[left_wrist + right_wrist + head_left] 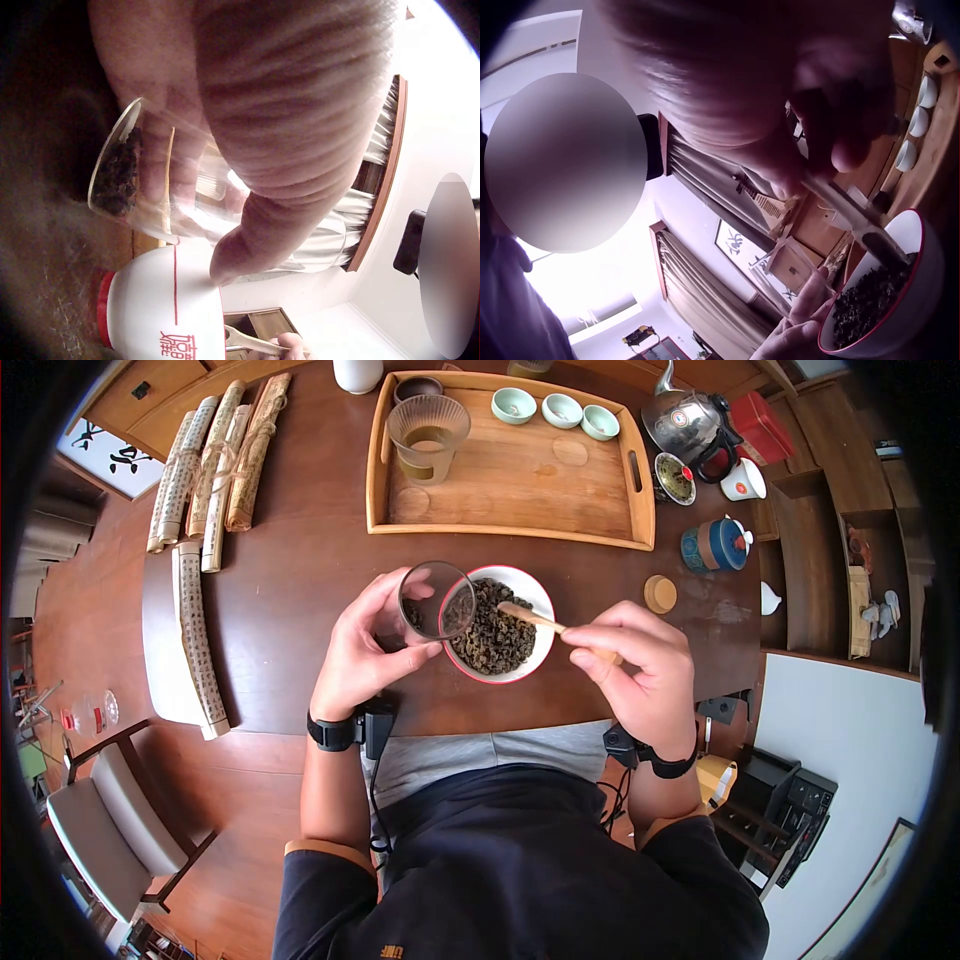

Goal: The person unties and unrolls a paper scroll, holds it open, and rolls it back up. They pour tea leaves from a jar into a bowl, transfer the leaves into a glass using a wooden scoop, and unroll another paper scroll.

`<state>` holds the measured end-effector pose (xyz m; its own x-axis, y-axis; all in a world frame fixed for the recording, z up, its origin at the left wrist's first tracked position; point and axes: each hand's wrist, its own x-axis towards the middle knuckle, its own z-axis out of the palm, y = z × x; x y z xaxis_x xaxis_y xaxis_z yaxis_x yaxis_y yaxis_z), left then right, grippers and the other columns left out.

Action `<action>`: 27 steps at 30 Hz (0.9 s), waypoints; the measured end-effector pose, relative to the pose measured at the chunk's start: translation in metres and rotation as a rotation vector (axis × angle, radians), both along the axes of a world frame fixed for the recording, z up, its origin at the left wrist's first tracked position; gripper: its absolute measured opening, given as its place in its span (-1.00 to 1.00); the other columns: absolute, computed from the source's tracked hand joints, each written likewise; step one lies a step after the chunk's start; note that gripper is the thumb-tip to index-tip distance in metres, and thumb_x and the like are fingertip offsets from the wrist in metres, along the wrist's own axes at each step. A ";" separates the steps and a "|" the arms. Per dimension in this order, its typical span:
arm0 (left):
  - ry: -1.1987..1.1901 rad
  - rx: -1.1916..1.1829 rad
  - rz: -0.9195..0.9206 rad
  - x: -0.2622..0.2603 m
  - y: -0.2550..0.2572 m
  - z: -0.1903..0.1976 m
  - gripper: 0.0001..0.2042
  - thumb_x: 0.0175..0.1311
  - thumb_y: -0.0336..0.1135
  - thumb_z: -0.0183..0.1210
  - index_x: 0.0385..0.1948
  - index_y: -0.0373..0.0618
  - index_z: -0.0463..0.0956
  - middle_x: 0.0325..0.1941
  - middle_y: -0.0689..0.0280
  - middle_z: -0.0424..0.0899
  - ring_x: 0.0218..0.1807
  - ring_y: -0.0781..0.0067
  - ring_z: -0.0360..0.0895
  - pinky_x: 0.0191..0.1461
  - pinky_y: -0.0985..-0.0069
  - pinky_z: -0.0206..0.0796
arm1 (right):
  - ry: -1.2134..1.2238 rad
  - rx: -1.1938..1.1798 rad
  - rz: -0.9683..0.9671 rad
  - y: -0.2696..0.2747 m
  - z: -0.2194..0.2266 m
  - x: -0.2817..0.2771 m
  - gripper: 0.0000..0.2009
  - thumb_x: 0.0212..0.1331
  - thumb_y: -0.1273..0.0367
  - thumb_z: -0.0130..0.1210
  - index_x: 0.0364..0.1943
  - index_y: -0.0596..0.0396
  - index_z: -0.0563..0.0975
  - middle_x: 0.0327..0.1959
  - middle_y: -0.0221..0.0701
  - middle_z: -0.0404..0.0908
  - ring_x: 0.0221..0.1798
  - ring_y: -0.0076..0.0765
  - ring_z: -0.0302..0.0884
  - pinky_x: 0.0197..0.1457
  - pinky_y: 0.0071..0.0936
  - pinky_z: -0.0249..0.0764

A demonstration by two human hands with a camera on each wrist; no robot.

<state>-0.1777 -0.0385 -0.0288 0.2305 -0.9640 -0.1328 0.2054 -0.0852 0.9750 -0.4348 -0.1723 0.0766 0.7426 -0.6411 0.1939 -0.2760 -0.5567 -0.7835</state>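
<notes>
A white bowl (541, 643) with a red rim stands before the person, holding dark rolled tea leaves (492, 638). The left hand (362, 647) grips a clear glass cup (437, 598), tilted with its mouth beside the bowl's left rim. In the left wrist view some dark leaves (118, 176) lie at the cup's bottom, and the thumb is close to the bowl. Between thumb and fingers, the right hand (643, 672) pinches a wooden tea scoop (532, 617). Its tip reaches into the bowl among the leaves, as the right wrist view also shows.
Beyond the bowl lies a wooden tray (510, 532) with a ribbed glass pitcher (427, 435) and pale green cups (513, 405). To the right are a round wooden lid (660, 594), a blue jar (716, 546) and a steel kettle (684, 422). Bamboo scrolls (215, 465) lie at left.
</notes>
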 end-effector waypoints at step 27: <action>-0.022 -0.021 0.005 -0.001 -0.002 -0.001 -0.31 0.00 -0.54 0.47 0.28 -0.27 0.40 0.17 0.28 0.54 0.25 0.44 0.48 0.37 0.45 0.28 | -0.215 0.348 -0.392 -0.004 -0.050 0.004 -0.86 0.41 0.41 0.17 -0.19 0.24 0.65 -0.42 -0.49 0.59 -0.47 -0.70 0.42 -0.43 -0.68 0.31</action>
